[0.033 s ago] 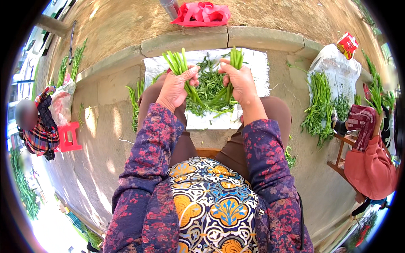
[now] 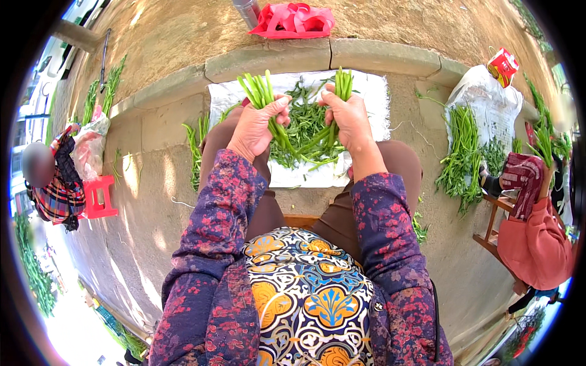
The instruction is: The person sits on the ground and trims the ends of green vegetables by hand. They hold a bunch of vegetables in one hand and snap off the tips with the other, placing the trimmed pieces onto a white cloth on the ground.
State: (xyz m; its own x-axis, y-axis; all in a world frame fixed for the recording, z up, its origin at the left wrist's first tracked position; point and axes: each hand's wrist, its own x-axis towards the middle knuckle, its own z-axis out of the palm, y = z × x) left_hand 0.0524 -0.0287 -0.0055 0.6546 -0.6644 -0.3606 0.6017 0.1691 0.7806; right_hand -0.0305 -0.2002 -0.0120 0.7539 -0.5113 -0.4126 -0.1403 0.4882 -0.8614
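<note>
My left hand [image 2: 256,129] is closed around a bunch of green stalks [image 2: 259,90], cut ends pointing up. My right hand [image 2: 348,116] grips a second bunch of green stalks [image 2: 343,82] the same way. Both hands hover close together over a loose pile of leafy greens [image 2: 303,131]. The pile lies on a white sheet [image 2: 369,97] spread on the ground in front of my knees. The leafy ends of both bunches hang down into the pile between my hands.
A stone curb [image 2: 342,55] runs behind the sheet, with a red bag [image 2: 293,18] beyond it. More greens [image 2: 195,146] lie at my left. At the right are a white sack [image 2: 488,100], greens [image 2: 461,152], a red carton [image 2: 502,66] and a seated person [image 2: 537,244]. Another person [image 2: 58,183] and a red stool [image 2: 97,195] are at the left.
</note>
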